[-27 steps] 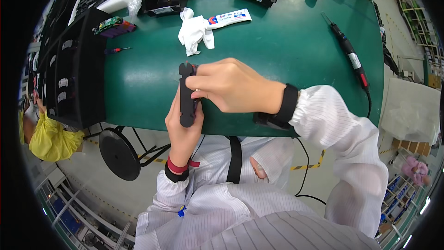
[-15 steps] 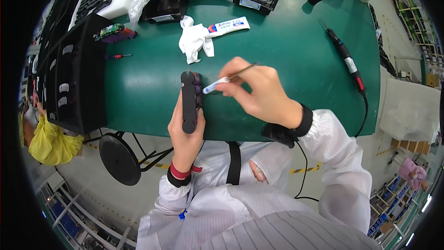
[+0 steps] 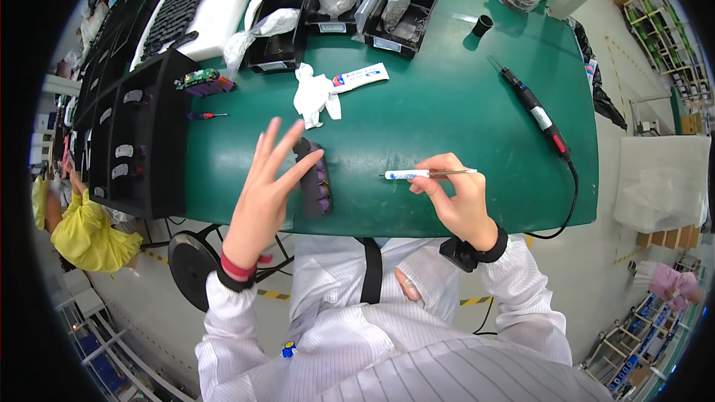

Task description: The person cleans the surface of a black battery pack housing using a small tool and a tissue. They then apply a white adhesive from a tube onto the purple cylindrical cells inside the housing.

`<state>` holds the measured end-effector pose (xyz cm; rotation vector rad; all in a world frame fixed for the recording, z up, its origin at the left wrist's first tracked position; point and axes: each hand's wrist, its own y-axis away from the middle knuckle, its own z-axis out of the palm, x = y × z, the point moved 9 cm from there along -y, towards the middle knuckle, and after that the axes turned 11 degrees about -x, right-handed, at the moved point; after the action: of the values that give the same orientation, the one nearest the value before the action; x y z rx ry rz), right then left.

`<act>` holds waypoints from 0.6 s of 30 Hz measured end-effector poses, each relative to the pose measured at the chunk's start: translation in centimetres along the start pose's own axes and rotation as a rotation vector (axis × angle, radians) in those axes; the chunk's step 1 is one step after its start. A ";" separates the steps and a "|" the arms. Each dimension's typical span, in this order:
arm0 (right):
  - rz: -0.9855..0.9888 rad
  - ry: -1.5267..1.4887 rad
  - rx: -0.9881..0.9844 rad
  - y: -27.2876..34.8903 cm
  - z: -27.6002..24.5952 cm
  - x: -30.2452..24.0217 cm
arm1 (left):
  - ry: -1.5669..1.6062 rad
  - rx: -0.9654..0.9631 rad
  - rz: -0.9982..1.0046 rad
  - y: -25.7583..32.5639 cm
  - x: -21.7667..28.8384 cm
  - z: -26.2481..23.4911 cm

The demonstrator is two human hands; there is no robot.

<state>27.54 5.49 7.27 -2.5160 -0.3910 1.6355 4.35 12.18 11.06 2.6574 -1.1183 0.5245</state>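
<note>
A dark, elongated pack with purple round cells along one side (image 3: 319, 192) lies on the green table near its front edge. My left hand (image 3: 261, 190) is open, its fingers spread beside and partly over the pack's far end; whether a fingertip touches it I cannot tell. To the right, my right hand (image 3: 463, 205) pinches a slim tool with a white printed section (image 3: 407, 175) and a thin metal shaft reaching back past the fingers. Its narrow tip points left toward the pack, apart from it. Beyond the pack lie a crumpled white cloth (image 3: 313, 95) and a white tube (image 3: 361, 77).
Black parts bins (image 3: 402, 43) line the back. A black compartment rack (image 3: 167, 156) stands at left, with a small red screwdriver (image 3: 207, 115) and a green-and-purple pack (image 3: 205, 83) near it. A corded pen-shaped tool (image 3: 538, 113) and a black cap (image 3: 482, 26) lie at right.
My left hand has let go of the pack and moved left, fingers spreading. The pack now rests on the table, cells showing. My right hand has drawn the slim tool rightward, away from the pack.
</note>
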 end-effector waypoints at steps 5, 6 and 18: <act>0.012 -0.004 0.060 1.1 -1.3 -0.9 | -0.134 -0.099 0.281 -2.5 0.4 -0.7; 0.030 -0.010 0.074 1.5 -1.7 -1.0 | -0.133 -0.121 0.297 -2.5 0.3 -0.5; 0.088 -0.003 0.152 2.0 -3.4 -0.4 | 0.120 0.335 -0.079 -0.7 1.1 0.9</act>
<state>30.76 3.58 8.53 -2.4503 -0.1514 1.6329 5.81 11.70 10.67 2.8861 -0.9586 0.9151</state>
